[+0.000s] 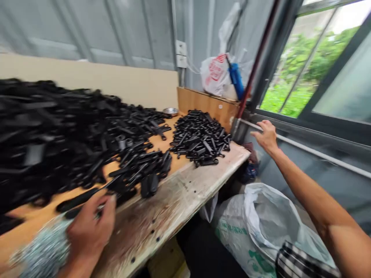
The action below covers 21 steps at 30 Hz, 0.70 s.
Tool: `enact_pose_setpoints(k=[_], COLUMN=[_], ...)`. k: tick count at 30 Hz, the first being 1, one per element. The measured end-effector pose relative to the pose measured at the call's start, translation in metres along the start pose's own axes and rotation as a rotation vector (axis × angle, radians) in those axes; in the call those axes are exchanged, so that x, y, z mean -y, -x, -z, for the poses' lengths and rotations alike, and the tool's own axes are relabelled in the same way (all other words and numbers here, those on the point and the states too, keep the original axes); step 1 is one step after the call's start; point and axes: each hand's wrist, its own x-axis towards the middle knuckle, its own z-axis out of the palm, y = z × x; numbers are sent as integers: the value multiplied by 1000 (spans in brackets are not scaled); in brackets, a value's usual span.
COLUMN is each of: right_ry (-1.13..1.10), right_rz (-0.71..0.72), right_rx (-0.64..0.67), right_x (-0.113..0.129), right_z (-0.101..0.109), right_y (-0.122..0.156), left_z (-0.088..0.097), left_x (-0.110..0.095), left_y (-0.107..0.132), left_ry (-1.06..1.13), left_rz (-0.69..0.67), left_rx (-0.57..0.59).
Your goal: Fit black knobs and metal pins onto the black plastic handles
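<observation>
Your left hand [92, 227] is lower left, over the desk [176, 197], fingers curled; grip pinches a small shiny piece [100, 207], too blurred to identify. Long black piece [77, 200] lies just beyond your knuckles; can't tell if you touch it. Silvery bundle [43, 247] at your left wrist, bottom left.

Your right hand [266, 137] is reached out at right of frame, grip spread, nothing in it. It overlaps the white pipe [315, 154] under the window [307, 65]; contact unclear.

Large heap of black parts [58, 127] fills the left side of the desk, running toward centre. Smaller pile of black parts [201, 137] sits right of centre, metal bowl [170, 112] just behind its left end. Open white sack [237, 220] stands lower right, below the desk edge. Red-printed plastic bag [214, 73] hangs upper right of centre.
</observation>
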Motion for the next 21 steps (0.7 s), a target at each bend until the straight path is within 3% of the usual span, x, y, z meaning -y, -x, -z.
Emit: enact_pose_setpoints(k=[3,6,10,13,16,18,21], right_ry=[-409,-671,-713,-496,-114,49,72], right_rz=[319,507,643,767,863,873,836], right_rx=[185,441,709,828,880,892,920], right_x=[106,206,295,326,334,331,325], right_z=[-38,-54,-51,-41,-35,-36,-45], right_y=[49,90,106,102,103,111,129], left_z=[4,9,22,35,42,41,35], left_x=[9,3,6,20,29,27,21], left_y=[-8,-22,-35,-33,-27,-22,-16], left_ry=[-150,-205,-229,-267,-292,-285,-249], left_rz=[-51,-153,-245,-250,-237,-271,-389], left_rx=[5,-15,-118,-228,-287,-272,-152])
